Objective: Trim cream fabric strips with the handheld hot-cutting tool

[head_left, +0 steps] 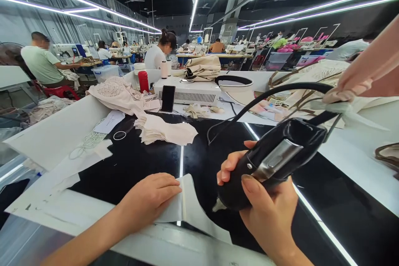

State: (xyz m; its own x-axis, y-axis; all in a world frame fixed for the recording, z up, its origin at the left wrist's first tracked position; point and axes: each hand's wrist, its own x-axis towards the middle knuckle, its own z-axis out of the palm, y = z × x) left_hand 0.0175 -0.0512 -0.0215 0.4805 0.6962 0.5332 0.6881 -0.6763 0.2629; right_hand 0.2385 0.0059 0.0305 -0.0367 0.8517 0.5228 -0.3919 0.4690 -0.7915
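Observation:
My left hand (152, 197) lies with fingers stretched out, pressing on a pale, curved-edged piece (195, 212) at the front edge of the glossy black work surface (134, 166). A narrow cream strip (183, 199) runs along that piece. Wrapped around a black corded hand tool (280, 153) is my right hand (268, 199), its thumb by a long metal lever. The tool's small metal tip (219, 205) points down and left, just right of the pale piece. Its thick black cable (280, 87) arcs back over the table.
A stack of cream fabric pieces (166, 129) lies ahead, near a white ring (119, 135) and a phone (168, 98). Behind stand a white vented box (193, 93) and a red bottle (143, 81). Pink cloth (368, 58) hangs around the cable at right. Other people work at sewing tables beyond.

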